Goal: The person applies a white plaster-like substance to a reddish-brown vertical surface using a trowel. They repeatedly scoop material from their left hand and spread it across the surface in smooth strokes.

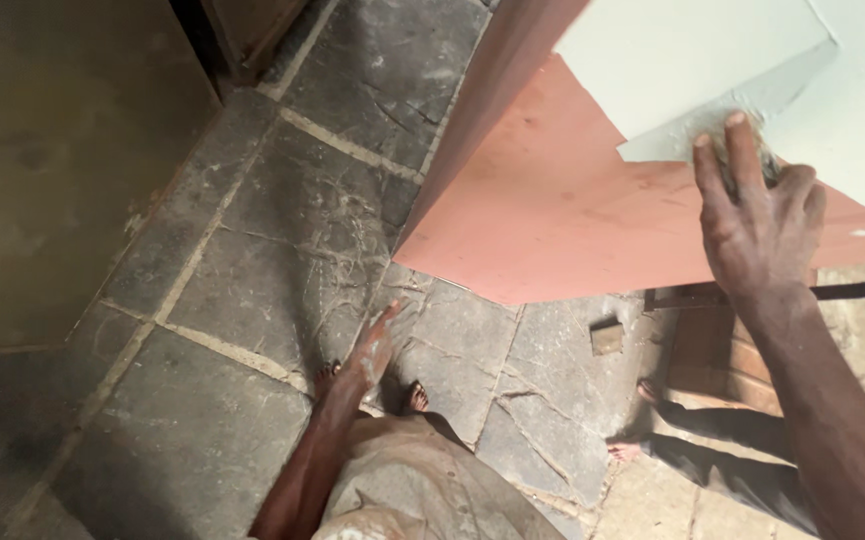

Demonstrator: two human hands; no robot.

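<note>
a: right hand (757,225) pressed flat against the reddish-brown panel (552,200), fingers spread and clamped down over a small putty blade (742,150), mostly hidden under the fingers. pale putty coat (692,60) already spread over the upper part of the panel.

b: and the left hand (372,350)?

a: hanging free above the stone floor (252,250), fingers loose and open, holding nothing.

b: feel of the blade?

a: likely light, thin and a bit springy; best held as now, fingertips near the working edge. wet putty probably slick and easy to smear or gouge. panel looks stiff but thin, leaning tilted, so could flex or slide under hard pressure.

b: anything around?

a: own bare feet (417,397) on the cracked slabs just below the panel's lower corner. small block (606,336) on the floor near that edge. another person's legs (712,450) close by at lower right, beside a dark rod (852,290) running behind the wrist. dark doorway (242,30) well apart at top left.
</note>
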